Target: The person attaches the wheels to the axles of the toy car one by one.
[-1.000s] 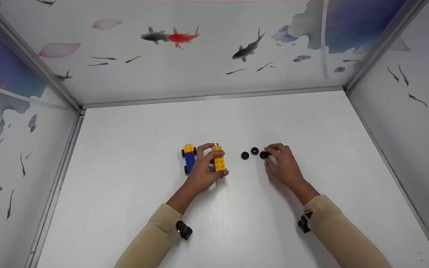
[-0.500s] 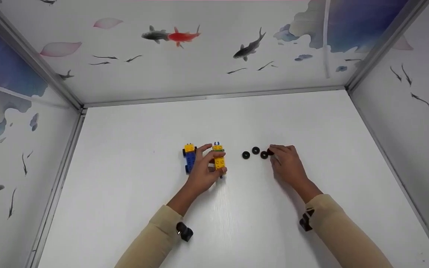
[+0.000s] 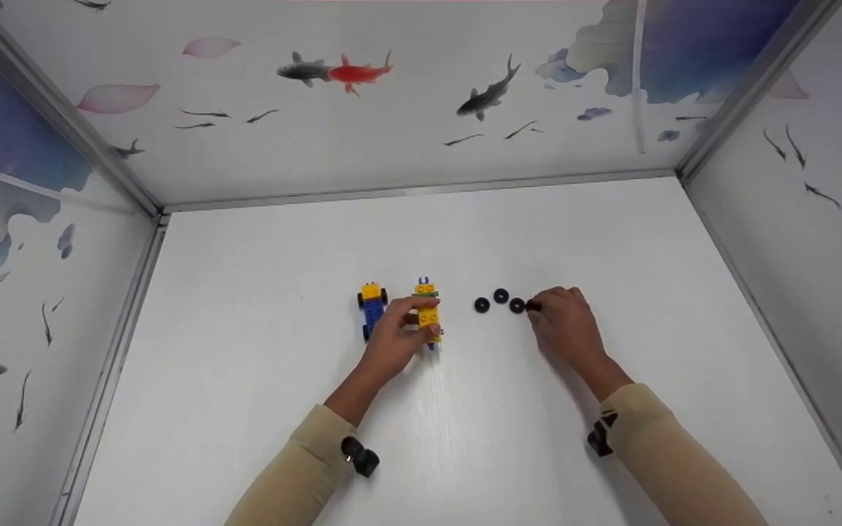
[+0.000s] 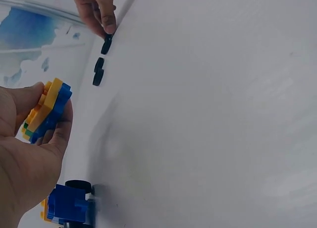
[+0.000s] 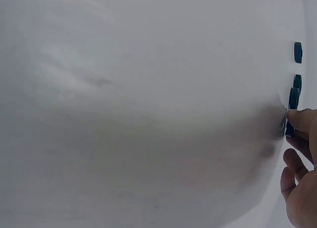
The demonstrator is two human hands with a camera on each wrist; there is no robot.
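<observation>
While the left hand (image 3: 392, 337) pinches the yellow-and-blue toy (image 3: 428, 315) beside the toy car (image 3: 373, 308), the right hand (image 3: 569, 325) has one black wheel (image 3: 533, 305) between finger and thumb. If that pinch is loose, the wheel could slip and bump the three other wheels (image 3: 501, 296) lying near it. I can't read any brand or writing.

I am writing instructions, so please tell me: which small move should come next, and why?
Probably the right hand should lift its pinched black wheel toward the yellow-and-blue block piece in the left hand: no wheels show on that piece, while the toy car beside it has them.
</observation>
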